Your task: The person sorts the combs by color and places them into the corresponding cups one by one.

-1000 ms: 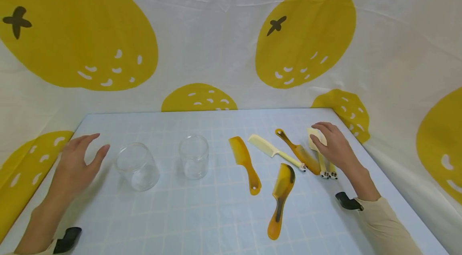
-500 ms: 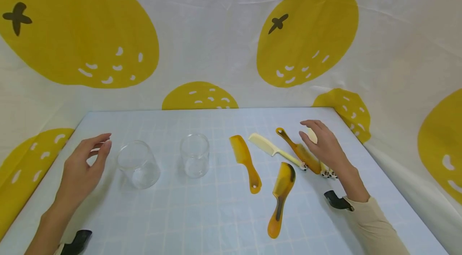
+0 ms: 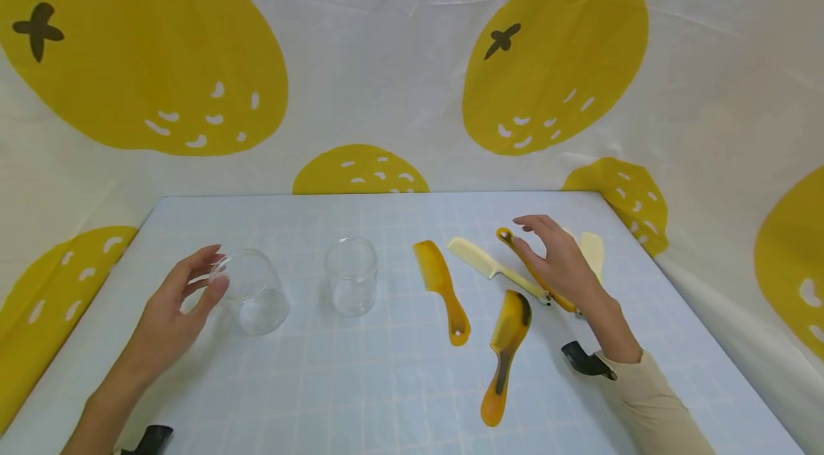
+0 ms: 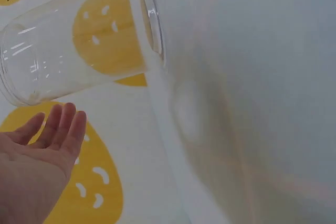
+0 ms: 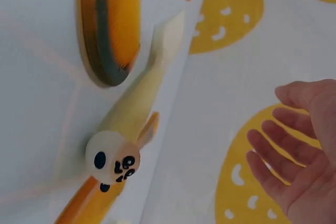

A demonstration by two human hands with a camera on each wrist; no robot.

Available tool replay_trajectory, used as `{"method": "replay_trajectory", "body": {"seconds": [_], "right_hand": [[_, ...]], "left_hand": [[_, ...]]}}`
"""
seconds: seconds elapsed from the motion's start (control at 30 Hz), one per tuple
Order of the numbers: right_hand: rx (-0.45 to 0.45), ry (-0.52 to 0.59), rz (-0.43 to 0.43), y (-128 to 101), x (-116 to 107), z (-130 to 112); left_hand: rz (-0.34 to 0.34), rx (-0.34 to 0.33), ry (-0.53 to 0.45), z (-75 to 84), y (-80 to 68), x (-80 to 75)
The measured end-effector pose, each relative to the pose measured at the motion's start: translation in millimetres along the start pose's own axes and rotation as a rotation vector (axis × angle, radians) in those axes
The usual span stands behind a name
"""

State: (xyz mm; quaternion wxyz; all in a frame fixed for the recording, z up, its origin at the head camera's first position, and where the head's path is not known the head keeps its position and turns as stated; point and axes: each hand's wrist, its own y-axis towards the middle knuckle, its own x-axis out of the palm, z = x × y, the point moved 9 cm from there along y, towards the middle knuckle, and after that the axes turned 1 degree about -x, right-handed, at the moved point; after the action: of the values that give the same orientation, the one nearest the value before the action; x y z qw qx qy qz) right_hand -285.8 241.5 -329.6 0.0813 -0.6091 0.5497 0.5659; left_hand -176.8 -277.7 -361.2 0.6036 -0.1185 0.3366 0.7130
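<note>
My left hand [image 3: 183, 308] reaches the rim of a clear glass [image 3: 265, 301], its fingertips overlapping the edge in the head view. In the left wrist view the fingers are relaxed and lie just beside the glass [image 4: 58, 51], not wrapped round it. My right hand [image 3: 560, 265] hovers with loosely bent fingers over an amber comb [image 3: 506, 236], partly hiding it. Nothing is in its grasp. Close by lies a cream comb [image 3: 473, 258] with a panda-face handle end [image 5: 113, 158]. More cream combs [image 3: 592, 251] lie behind the right hand, partly covered.
A second clear glass [image 3: 350, 280] stands right of the first. Two more combs, one amber [image 3: 440, 290] and one amber with dark streaks [image 3: 505, 355], lie right of centre on the pale checked tabletop [image 3: 309, 383]. A fruit-patterned cloth [image 3: 386, 83] hangs behind.
My left hand has moved right to the first glass. My right hand has shifted left from the cream combs to above the amber comb. Glasses and combs stay in place.
</note>
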Motion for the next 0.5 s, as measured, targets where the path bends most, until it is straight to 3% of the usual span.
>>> {"method": "replay_trajectory", "body": {"seconds": [0.2,0.5], "right_hand": [[-0.024,0.039,-0.004,4.1,8.1,-12.5],[-0.018,0.109,-0.101,9.8,32.2,-28.5]], "left_hand": [[-0.143,-0.135,-0.010,-11.0,-2.9,14.5],[-0.206,-0.169,-0.063,-19.4,-3.0,23.0]]}}
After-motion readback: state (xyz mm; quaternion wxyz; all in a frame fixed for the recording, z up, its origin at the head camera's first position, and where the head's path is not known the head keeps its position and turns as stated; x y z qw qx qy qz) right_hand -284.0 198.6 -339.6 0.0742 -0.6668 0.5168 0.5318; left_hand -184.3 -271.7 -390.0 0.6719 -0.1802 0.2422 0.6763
